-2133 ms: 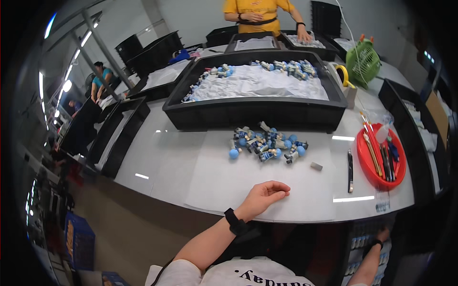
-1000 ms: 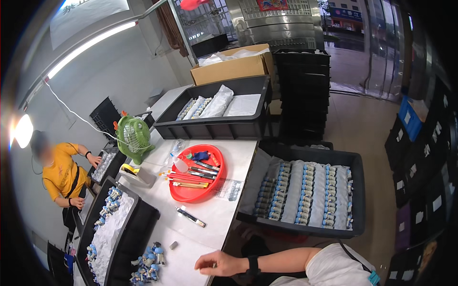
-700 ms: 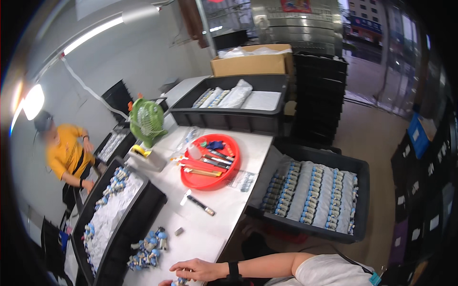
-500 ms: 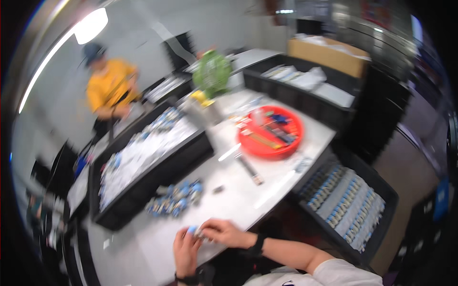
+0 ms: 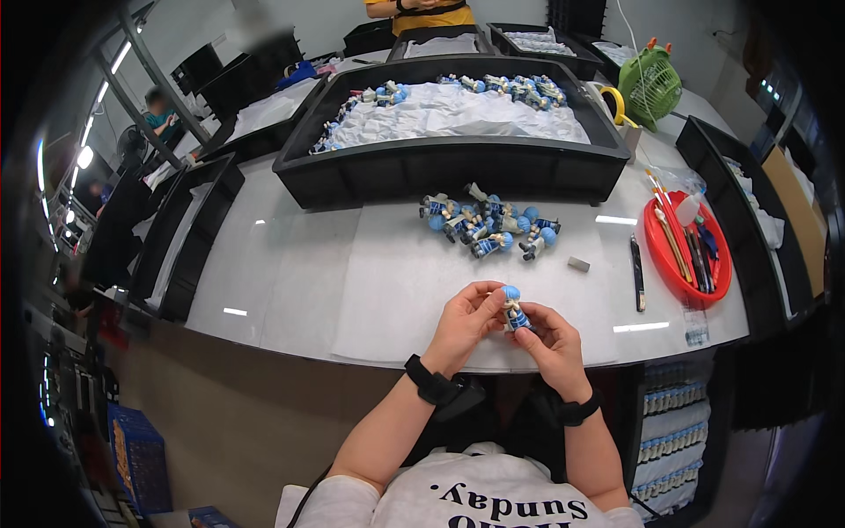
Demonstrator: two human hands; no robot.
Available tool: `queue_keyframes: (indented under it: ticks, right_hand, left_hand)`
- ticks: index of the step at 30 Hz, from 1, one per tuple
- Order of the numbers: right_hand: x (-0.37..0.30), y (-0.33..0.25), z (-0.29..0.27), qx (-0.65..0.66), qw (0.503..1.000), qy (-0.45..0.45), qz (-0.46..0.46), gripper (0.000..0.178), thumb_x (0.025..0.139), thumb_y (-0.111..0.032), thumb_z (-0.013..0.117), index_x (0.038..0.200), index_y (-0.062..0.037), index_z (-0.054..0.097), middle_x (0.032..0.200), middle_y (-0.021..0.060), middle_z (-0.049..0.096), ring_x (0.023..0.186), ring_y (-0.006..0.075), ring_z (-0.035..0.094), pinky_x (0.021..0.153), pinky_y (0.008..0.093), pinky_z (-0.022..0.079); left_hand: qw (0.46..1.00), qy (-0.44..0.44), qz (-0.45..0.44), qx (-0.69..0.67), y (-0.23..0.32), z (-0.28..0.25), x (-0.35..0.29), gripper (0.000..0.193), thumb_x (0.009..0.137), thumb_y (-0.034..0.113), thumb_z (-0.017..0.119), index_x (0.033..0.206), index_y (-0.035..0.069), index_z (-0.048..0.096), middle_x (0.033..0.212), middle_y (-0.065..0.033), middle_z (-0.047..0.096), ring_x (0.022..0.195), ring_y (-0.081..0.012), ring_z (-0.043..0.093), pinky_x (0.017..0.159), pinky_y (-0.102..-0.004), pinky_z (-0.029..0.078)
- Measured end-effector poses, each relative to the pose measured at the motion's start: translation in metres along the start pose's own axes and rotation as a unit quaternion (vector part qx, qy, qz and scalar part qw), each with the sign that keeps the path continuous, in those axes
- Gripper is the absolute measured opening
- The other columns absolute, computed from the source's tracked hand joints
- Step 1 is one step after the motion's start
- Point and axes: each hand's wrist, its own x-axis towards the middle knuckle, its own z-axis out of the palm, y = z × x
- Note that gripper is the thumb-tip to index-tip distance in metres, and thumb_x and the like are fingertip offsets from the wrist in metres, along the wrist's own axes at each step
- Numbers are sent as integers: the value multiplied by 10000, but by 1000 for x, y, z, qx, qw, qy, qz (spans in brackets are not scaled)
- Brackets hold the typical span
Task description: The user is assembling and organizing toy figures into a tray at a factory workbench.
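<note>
Between both hands, over the table's near edge, I hold a small figurine [image 5: 513, 310] with blue hair and blue-and-white clothes, its head up. The fingers of my left hand [image 5: 468, 324] pinch it near the head. Around its lower part close the thumb and fingers of my right hand [image 5: 553, 345]. Beyond my hands lies a loose pile of similar figurines [image 5: 488, 224], several of them on their sides. A small grey block [image 5: 578, 264] rests to the right of the pile.
A black tray [image 5: 458, 172] lined with white sheeting holds more figurines behind the pile. At right are a knife-like tool [image 5: 637, 273], a red basin [image 5: 723, 280] of brushes and tools, and a green fan [image 5: 651, 86]. Rows of figurines fill a lower crate [image 5: 673, 431]. A person [image 5: 422, 13] stands beyond.
My view has swung from a tilted, blurred angle to face the table squarely. Both hands still hold the figurine, which now shows clearly.
</note>
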Motion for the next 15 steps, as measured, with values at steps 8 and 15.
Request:
queue_keyframes:
  ticks: [8, 15]
  right_hand:
    - [-3, -5, -7, 74, 996, 27, 44, 289, 851, -47, 518, 1123, 43, 476, 1017, 104, 563, 842, 174, 591, 720, 260, 488]
    - [-2, -1, -4, 11, 996, 81, -35, 271, 837, -44, 542, 1093, 33, 493, 1027, 101, 552, 893, 153, 551, 752, 260, 472]
  left_hand:
    - [1000, -12, 3, -8, -5, -1, 2, 281, 882, 203, 512, 1086, 12, 486, 901, -33, 569, 778, -85, 539, 674, -210, 448]
    - [1000, -5, -6, -18, -3, 0, 2, 281, 885, 193, 505, 1089, 1, 500, 894, -36, 574, 763, -98, 549, 672, -222, 461]
